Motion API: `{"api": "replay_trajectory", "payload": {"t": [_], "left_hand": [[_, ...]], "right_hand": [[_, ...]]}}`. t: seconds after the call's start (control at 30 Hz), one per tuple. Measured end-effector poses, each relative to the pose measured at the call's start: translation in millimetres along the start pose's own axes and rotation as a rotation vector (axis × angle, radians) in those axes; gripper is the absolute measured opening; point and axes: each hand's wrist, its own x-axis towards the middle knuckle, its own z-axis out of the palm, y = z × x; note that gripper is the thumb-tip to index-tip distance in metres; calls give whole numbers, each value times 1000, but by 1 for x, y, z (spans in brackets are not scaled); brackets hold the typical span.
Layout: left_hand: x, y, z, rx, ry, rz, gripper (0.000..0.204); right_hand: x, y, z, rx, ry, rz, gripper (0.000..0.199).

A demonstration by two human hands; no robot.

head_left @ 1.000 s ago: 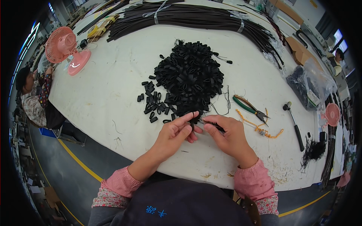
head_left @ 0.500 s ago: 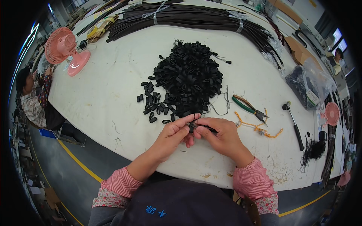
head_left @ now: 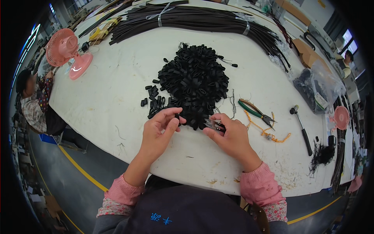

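Note:
A large heap of small black strap loops (head_left: 193,76) lies in front of me on the white table. My left hand (head_left: 159,126) is at its near left edge, thumb and fingers pinching one black loop (head_left: 177,116). In my right hand (head_left: 230,136) are small thread snips (head_left: 212,124) with silvery blades and a dark grip. The blades point toward the heap's near edge, and the fingers partly cover them. More loose loops (head_left: 155,93) are scattered left of the heap, some behind my left hand.
Right of the heap lie green-handled pliers (head_left: 251,109), an orange cord (head_left: 269,135) and a small hammer (head_left: 302,130). Long dark strips (head_left: 194,17) span the back. A pink fan (head_left: 80,64) stands at far left, near a seated person (head_left: 33,97). Black scraps (head_left: 324,154) lie at right.
My hands were together over one loop at the near edge of the heap. Now they are apart: the left has moved left and slightly forward with a loop, the right a little to the right.

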Motion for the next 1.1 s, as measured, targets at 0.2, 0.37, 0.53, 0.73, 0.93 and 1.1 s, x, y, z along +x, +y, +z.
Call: {"api": "replay_trajectory", "payload": {"t": [0.2,0.37,0.53,0.73,0.93,1.1], "left_hand": [[11,1,-18,766,356,540,21],[-10,6,7,116,-127,-47,20],[-12,-3,30,-32,-252,-163,29],[-10,-20,45,-570,-186,-320,27],[-7,-19,42,-688,-154,-339,21],[-9,-21,37,-565,-169,-320,28]], "right_hand": [[3,-2,15,-165,-4,-49,28],[0,2,8,4,-41,109,21],[-3,6,-1,546,-168,239,12],[-10,-2,10,587,-183,132,20],[-8,5,-3,379,-183,143,16],[0,9,-24,52,37,207,14]]}}
